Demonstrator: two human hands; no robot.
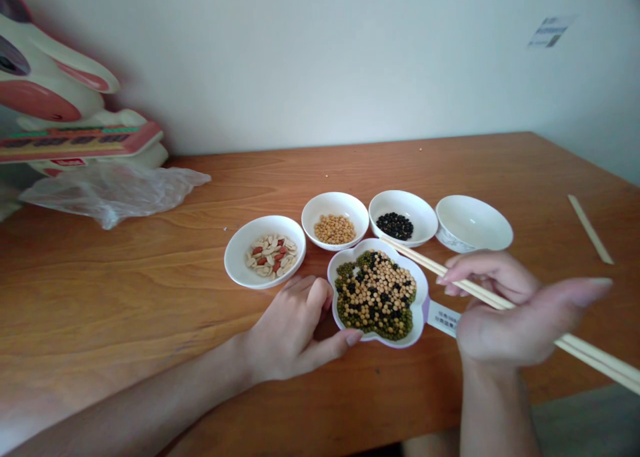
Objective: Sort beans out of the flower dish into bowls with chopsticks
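Note:
My left hand grips the left rim of a flower-shaped white dish, its thumb along the front edge and its fingers bent at the side. Mixed beans, green, black and tan, fill that dish. A pair of wooden chopsticks lies in my right hand, whose thumb sticks out to the right. The chopstick tips are close together over the far rim of the dish, near the bowl of black beans; I see no bean between them.
Behind the dish stand white bowls with peanuts and yellow beans, plus an empty bowl. A paper label lies right of the dish. A wooden stick, a plastic bag and a toy keyboard are farther out.

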